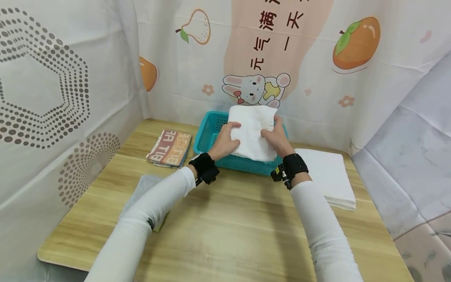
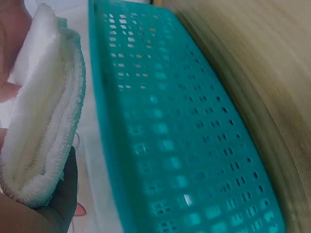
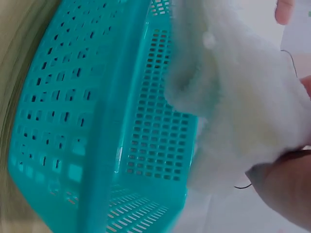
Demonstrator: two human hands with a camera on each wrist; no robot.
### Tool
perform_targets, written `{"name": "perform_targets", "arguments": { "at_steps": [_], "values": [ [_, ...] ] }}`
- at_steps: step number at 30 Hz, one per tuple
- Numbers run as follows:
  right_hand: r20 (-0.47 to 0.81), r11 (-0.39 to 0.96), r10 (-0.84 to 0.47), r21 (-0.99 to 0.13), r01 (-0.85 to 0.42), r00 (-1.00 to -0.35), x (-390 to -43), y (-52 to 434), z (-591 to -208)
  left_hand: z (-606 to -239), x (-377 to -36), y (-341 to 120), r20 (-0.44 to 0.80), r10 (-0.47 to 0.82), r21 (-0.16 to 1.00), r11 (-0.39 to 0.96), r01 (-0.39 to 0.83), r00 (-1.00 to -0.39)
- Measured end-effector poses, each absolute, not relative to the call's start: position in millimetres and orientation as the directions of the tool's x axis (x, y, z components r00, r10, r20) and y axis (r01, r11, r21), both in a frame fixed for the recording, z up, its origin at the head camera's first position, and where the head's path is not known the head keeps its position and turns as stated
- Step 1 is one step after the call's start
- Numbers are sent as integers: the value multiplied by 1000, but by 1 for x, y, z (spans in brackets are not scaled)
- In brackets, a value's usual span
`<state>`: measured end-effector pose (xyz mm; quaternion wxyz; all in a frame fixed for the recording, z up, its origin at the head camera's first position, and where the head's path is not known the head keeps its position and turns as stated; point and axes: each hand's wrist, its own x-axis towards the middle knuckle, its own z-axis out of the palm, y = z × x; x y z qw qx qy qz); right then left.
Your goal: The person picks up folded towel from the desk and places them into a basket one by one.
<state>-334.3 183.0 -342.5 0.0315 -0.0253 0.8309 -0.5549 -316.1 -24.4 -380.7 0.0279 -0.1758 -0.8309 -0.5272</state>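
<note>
Both hands grip a folded white towel [image 1: 251, 133] by its two sides, above a teal plastic basket [image 1: 243, 165]. The left hand [image 1: 225, 141] has its thumb on the towel's near face and fingers behind it. On the other side the right hand [image 1: 276, 137] pinches the towel's edge the same way. In the left wrist view the towel [image 2: 46, 111] shows several thick folded layers, beside the basket's perforated wall [image 2: 184, 131]. Through the right wrist view the towel [image 3: 243, 97] overlaps the basket's rim [image 3: 109, 97], and part of the inside shows.
A folded patterned cloth [image 1: 170, 149] with letters lies left of the basket. Nearer, a grey cloth [image 1: 144, 188] is partly under the left sleeve. A folded white towel [image 1: 327, 176] lies at the right. Behind the wooden table [image 1: 218, 227] hangs a printed curtain [image 1: 310, 98].
</note>
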Motion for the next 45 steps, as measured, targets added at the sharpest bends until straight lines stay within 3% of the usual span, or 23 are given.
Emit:
{"name": "perform_targets", "arguments": {
  "at_steps": [10, 20, 30, 38, 45],
  "values": [
    [-34, 475, -69, -880, -3, -997, -349, 181, -364, -398, -330, -25, 162, 315, 840, 453, 298, -935],
    [-49, 606, -86, -796, -14, -995, -358, 177, -387, -406, -343, -25, -46, 367, 749, 628, 211, -929],
    [-110, 579, -127, -815, 16, -986, -364, 176, -404, -405, -350, -19, -210, 368, 591, 786, 182, -906],
    [-172, 679, -111, -732, 51, -979, -366, 176, -417, -403, -355, -19, -335, 380, 515, 840, 170, -862],
    [-198, 702, -97, -708, 74, -975, -367, 178, -426, -407, -359, -20, -380, 387, 537, 832, 140, -840]
  ]
}}
